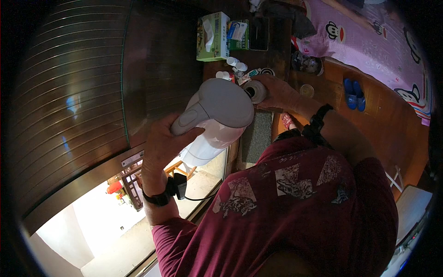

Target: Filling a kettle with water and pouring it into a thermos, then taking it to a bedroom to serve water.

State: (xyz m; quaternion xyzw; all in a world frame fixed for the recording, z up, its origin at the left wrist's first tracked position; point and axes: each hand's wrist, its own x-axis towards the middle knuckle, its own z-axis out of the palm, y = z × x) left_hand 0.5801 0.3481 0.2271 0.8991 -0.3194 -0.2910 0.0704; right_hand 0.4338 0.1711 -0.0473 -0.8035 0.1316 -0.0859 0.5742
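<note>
My left hand [169, 142] grips the grey handle of an electric kettle [221, 100], which has a grey lid and a pale, glossy body. The kettle leans to the right, and its spout end is close to the mouth of a small open bottle [259, 90]. My right hand [275, 91] holds that bottle from the right with its dark opening turned towards the kettle. Whether liquid is flowing between them I cannot tell. Several small white bottles [241, 66] and a small toothpaste-like box [251, 75] are on a dark table just beyond the kettle.
A tissue box [216, 38] stands at the table's back beside a green box [242, 43]. To the left rises a slatted wooden door [79, 79]. Blue slippers [353, 94] and a small round container [307, 90] are on the floor. A bed with a pink sheet [363, 41] lies at the upper right.
</note>
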